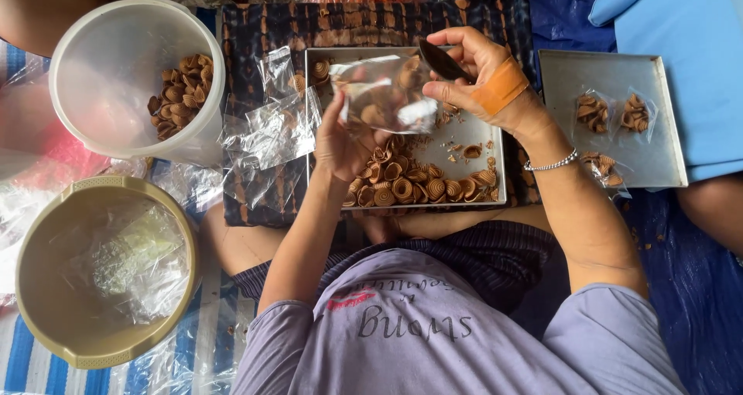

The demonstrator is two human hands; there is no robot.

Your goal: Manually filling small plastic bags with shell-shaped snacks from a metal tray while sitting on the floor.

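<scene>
1. The left hand [338, 143] and right hand [474, 74] both grasp one clear bag [383, 93], holding it up between them over the tray [495, 196]; the left pinches its lower left edge, the right its upper right edge.
2. A dark scoop [443, 61] is also clamped in the right fingers, at the bag's upper right edge. Whether its tip is inside the mouth cannot be told.
3. A judgement on filling well: keep the mouth held wide with both hands, and hold the bag directly above the tray so any dropped piece lands back in it.
4. Below the grip, the tray holds brown spiral snacks [410, 186] piled along its near edge, with crumbs scattered above them.
5. Left of the grip, spare empty bags [271, 124] lie on the dark cloth.
6. Further left, a white tub [85, 47] holds a small heap of the same snacks.
7. Below and left of that, a tan basin [46, 318] holds crumpled clear plastic.
8. Right of the grip, a second tray [658, 140] carries small filled bags [611, 112] of snacks.
</scene>
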